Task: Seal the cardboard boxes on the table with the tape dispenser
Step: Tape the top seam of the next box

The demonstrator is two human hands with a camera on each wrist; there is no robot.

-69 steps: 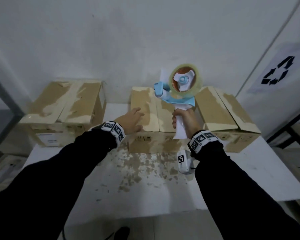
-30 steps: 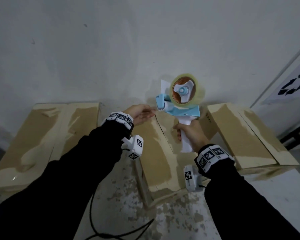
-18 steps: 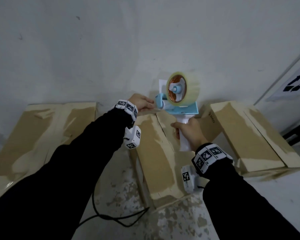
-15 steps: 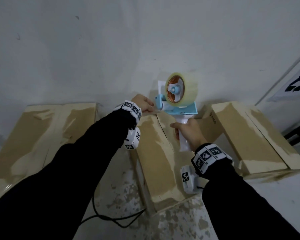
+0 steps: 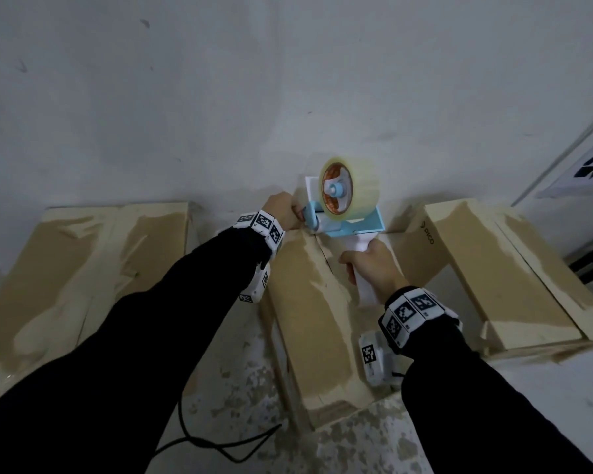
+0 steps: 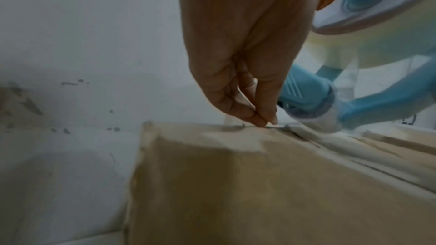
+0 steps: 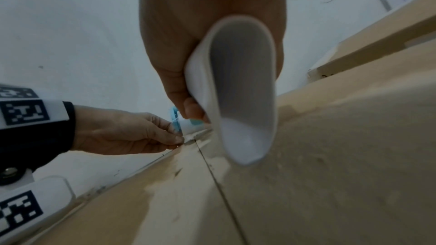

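Evidently barely begun: the tape dispenser (image 5: pixel 346 213) sits at the far end of the middle box (image 5: pixel 308 302), right hand (image 5: pixel 370 268) wrapped round its handle, left hand (image 5: pixel 281 213) pinching the tape end; all three seams look untaped.

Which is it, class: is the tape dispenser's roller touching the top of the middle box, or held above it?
Touching. In the left wrist view the roller sits on the middle box at its far edge, no gap showing.
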